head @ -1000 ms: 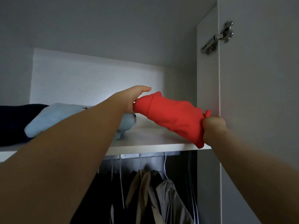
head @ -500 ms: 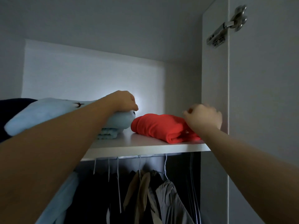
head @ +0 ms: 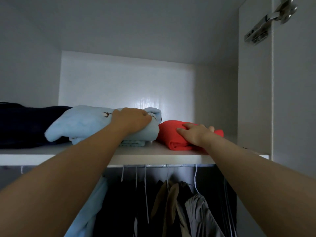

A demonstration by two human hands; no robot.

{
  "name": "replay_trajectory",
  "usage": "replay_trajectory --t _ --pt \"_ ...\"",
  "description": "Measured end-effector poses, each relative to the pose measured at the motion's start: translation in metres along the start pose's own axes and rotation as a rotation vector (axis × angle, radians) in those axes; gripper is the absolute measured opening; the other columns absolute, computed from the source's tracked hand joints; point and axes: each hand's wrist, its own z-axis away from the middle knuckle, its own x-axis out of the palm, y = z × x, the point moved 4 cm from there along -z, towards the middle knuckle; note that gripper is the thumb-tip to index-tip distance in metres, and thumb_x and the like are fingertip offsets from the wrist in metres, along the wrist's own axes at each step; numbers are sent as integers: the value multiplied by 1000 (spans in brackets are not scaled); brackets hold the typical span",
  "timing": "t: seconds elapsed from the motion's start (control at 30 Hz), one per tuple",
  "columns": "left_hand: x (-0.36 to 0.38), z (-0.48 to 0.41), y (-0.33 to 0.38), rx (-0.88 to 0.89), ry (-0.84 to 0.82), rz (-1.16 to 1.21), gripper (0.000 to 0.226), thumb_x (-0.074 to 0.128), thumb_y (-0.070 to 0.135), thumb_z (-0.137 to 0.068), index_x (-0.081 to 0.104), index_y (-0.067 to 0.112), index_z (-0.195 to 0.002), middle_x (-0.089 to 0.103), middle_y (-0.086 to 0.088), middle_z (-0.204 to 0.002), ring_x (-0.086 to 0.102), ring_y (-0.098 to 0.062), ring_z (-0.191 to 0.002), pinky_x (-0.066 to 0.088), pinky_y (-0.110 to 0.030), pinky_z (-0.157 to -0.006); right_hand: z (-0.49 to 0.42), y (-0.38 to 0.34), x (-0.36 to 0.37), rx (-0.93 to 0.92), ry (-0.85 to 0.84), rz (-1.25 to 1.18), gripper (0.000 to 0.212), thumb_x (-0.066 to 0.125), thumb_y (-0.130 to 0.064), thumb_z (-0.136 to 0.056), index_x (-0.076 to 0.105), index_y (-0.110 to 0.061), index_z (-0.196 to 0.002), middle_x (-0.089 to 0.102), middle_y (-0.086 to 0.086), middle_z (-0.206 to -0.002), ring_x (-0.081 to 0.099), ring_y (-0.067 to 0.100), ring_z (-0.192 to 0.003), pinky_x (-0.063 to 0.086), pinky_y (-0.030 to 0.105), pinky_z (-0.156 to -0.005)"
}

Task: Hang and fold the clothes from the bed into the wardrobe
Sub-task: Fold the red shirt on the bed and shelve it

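On the shelf [head: 153,158], the left grip [head: 131,120] clenches the blue garment [head: 82,122], likely to steady it, while the released, flat right grip [head: 195,134] presses the folded red garment [head: 168,134] down just beside it.

One shelf [head: 153,157] carries three folded clothes: one dark blue piece [head: 25,124], one light blue piece [head: 82,122] and one red piece [head: 171,134]. Two hands show, one left hand [head: 131,120] and one right hand [head: 196,134]. There is one metal hinge [head: 266,23]. One rail [head: 179,165] holds one pale blue garment [head: 89,211], one tan garment [head: 171,202] and one grey jacket [head: 200,216]; the dark ones between them cannot be counted.
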Motion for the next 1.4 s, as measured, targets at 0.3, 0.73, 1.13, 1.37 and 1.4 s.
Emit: replay_trajectory --t 0.3,0.73,1.13,1.37,1.4 --pt "10 2 0 8 90 -22 40 25 42 -91 60 36 -108 60 3 -113 49 -21 -106 29 -41 -94 16 -25 7 17 -2 -40 60 23 -67 -90 19 -44 -145 15 1 -156 8 33 -141 16 54 -107" --pt "5 13 -4 56 154 82 37 31 39 -92 57 34 -119 58 -1 -123 45 -24 -115 28 -38 -96 38 -37 3 55 135 -181 54 33 -60 -90 35 -39 -139 31 3 -150 20 33 -139 15 53 -111" --pt "-21 74 -14 59 210 665 25 54 21 -87 61 21 -111 54 -3 -122 52 -19 -100 38 -27 -81 122 -40 -6 -6 305 -384 50 44 -43 -92 36 -32 -140 41 8 -143 35 34 -129 29 46 -107" --pt "-50 152 -7 14 180 758 15 53 29 -89 60 25 -102 56 6 -98 51 -12 -86 36 -24 -71 204 -25 -27 -75 312 -458 45 44 -38 -94 42 -27 -137 44 9 -139 40 32 -126 34 45 -105" --pt "-54 167 -6 0 174 763 14 54 29 -89 59 24 -100 57 6 -98 52 -13 -89 36 -24 -74 219 -23 -29 -88 306 -469 45 44 -37 -93 43 -27 -137 45 9 -138 41 32 -125 34 46 -105"
